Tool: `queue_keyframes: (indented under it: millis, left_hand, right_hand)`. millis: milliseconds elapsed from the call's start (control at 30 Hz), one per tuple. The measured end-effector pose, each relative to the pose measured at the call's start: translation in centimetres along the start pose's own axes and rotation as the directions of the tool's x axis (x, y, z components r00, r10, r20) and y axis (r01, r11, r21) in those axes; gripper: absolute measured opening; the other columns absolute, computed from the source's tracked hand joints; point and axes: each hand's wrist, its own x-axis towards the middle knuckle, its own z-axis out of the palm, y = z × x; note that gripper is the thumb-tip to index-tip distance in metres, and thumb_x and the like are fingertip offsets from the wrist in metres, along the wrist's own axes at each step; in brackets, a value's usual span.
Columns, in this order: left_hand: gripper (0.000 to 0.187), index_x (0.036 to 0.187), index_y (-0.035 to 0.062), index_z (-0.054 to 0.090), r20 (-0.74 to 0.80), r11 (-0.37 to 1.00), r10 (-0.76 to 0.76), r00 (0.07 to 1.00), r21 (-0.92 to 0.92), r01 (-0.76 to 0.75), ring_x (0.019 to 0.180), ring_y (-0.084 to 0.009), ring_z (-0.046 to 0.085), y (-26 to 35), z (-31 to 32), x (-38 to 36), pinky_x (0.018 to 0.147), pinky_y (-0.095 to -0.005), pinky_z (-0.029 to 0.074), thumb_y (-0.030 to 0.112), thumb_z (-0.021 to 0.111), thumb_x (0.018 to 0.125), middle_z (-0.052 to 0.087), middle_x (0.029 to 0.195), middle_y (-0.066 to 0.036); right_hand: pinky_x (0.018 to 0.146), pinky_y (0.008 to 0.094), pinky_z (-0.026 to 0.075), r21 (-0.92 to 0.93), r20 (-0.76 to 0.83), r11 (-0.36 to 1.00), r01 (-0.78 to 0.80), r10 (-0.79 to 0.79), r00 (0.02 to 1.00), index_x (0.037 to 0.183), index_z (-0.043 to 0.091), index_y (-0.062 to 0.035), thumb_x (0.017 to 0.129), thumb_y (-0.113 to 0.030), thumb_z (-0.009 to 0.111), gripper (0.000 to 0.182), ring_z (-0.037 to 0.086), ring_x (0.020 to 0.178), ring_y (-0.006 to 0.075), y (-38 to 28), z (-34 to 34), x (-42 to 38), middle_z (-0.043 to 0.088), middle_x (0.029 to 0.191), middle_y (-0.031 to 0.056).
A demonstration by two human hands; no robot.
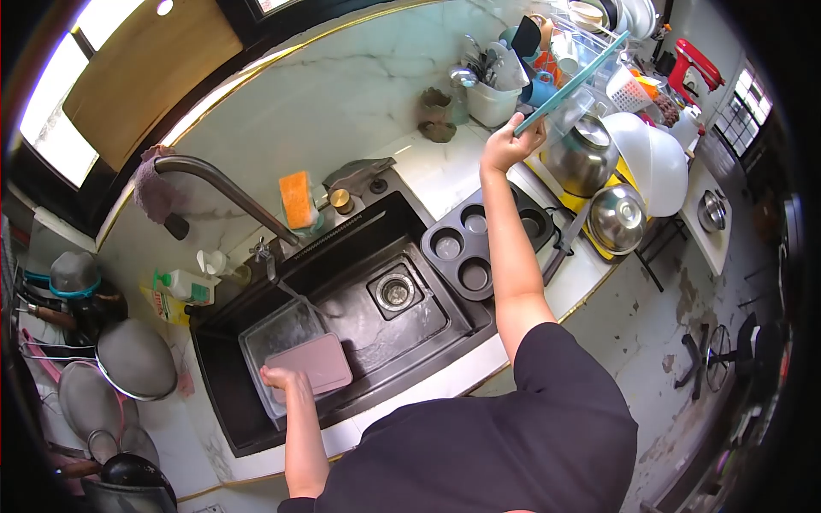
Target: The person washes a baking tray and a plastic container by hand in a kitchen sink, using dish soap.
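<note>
In my left hand [286, 381] is the near edge of a pink rectangular lid or shallow tray [316, 362], tilted over the left part of the black sink [348, 376]. Beneath it a clear plastic container [267, 335] lies in the basin, partly covered by the pink piece. My right hand [513, 145] reaches far out to the right. Its fingers close on the lower end of a long, flat teal piece [575, 83], seen nearly edge-on against the heaped dishes. Under that forearm sits a dark muffin tin [445, 245] on the counter.
A curved faucet [231, 198] and an orange sponge [297, 199] stand behind the sink. Steel bowls [617, 219], white bowls [663, 171] and a knife [564, 250] are at right. Pans [137, 359] and a soap bottle [186, 288] crowd the left. A utensil tub [493, 107] stands behind.
</note>
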Motion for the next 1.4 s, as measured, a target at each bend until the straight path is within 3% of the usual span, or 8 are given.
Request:
queue_keyframes:
  millis: [667,767,933,1000,1033,1167,1233,1400]
  left_hand:
    - [0.026,0.098,0.0021,0.050,0.146,0.973,0.076,0.986,0.208,-0.105,0.092,-0.0180,0.044,-3.0,0.7,0.6,0.086,-0.0326,0.034,0.016,0.041,0.078,0.049,0.099,-0.007]
    - [0.006,0.074,0.0055,0.052,0.270,0.930,0.165,0.949,0.278,-0.241,0.069,-0.0144,0.043,-4.3,0.0,2.3,0.069,-0.0297,0.038,0.009,0.049,0.071,0.048,0.072,0.000]
    - [0.034,0.100,0.0017,0.048,0.256,0.928,-0.054,0.965,0.370,-0.046,0.088,-0.0158,0.045,-3.3,-0.1,2.5,0.078,-0.0270,0.036,0.003,0.055,0.067,0.051,0.092,-0.007]
    - [0.034,0.100,0.0017,0.048,0.275,0.923,-0.106,0.955,0.386,-0.008,0.087,-0.0157,0.046,-2.7,-0.4,3.6,0.079,-0.0266,0.035,0.002,0.054,0.067,0.051,0.092,-0.008]
    - [0.033,0.099,0.0017,0.049,0.325,0.912,-0.168,0.931,0.409,0.022,0.087,-0.0157,0.046,-2.3,-0.7,4.2,0.079,-0.0262,0.035,0.001,0.053,0.066,0.051,0.091,-0.008]
    - [0.033,0.100,0.0030,0.051,0.394,0.879,-0.224,0.891,0.477,0.010,0.100,-0.0180,0.041,-0.9,-1.5,6.1,0.089,-0.0300,0.029,0.003,0.050,0.066,0.049,0.101,-0.009]
    - [0.030,0.097,0.0039,0.052,0.422,0.905,-0.250,0.871,0.421,0.056,0.101,-0.0180,0.040,-0.5,-1.9,7.2,0.089,-0.0301,0.027,0.003,0.049,0.067,0.049,0.100,-0.008]
    - [0.032,0.099,0.0039,0.051,0.445,0.895,-0.238,0.863,0.445,0.018,0.101,-0.0181,0.039,-0.1,-2.8,8.6,0.090,-0.0307,0.026,0.001,0.047,0.067,0.049,0.098,-0.008]
  right_hand:
    - [0.087,0.0409,0.033,-0.277,0.218,0.954,-0.114,0.178,0.960,0.121,0.033,0.0028,0.062,-0.013,0.059,0.067,0.037,0.102,0.0371,8.1,0.5,-2.4,0.038,0.108,0.0250]
    - [0.081,0.0381,0.036,-0.209,0.225,0.960,-0.189,0.235,0.946,0.122,0.028,0.0011,0.061,-0.006,0.057,0.068,0.040,0.090,0.0303,6.2,-1.0,-3.6,0.034,0.108,0.0225]
    - [0.071,0.0329,0.036,-0.023,0.569,0.981,-0.193,0.172,0.804,0.113,0.035,0.0008,0.062,0.004,0.056,0.055,0.037,0.077,0.0195,-4.2,-6.2,-11.2,0.036,0.103,0.0135]
    - [0.067,0.0303,0.038,0.056,0.843,0.932,-0.357,0.147,0.517,0.101,0.046,-0.0003,0.063,0.003,0.054,0.039,0.042,0.074,0.0195,-8.4,-9.8,-16.8,0.046,0.093,0.0093]
    - [0.067,0.0307,0.041,0.315,0.913,0.887,-0.336,-0.188,0.361,0.095,0.051,-0.0017,0.065,0.000,0.054,0.031,0.047,0.076,0.0210,-10.9,-11.5,-18.4,0.049,0.090,0.0101]
    - [0.066,0.0327,0.046,-0.159,0.581,0.968,-0.196,-0.069,-0.811,0.125,0.030,0.0001,0.071,-0.027,0.065,0.070,0.054,0.081,0.0230,-12.6,-21.2,-32.6,0.053,0.099,0.0186]
    - [0.059,0.0327,0.047,-0.605,0.283,0.796,0.034,0.254,-0.925,0.129,0.022,-0.0002,0.072,-0.030,0.065,0.077,0.055,0.078,0.0209,-14.9,-23.5,-34.8,0.053,0.098,0.0200]
    - [0.052,0.0268,0.046,-0.847,0.386,0.489,-0.208,0.297,-0.874,0.114,0.042,-0.0004,0.077,-0.016,0.058,0.043,0.054,0.062,0.0129,-16.3,-22.8,-39.3,0.057,0.080,0.0075]
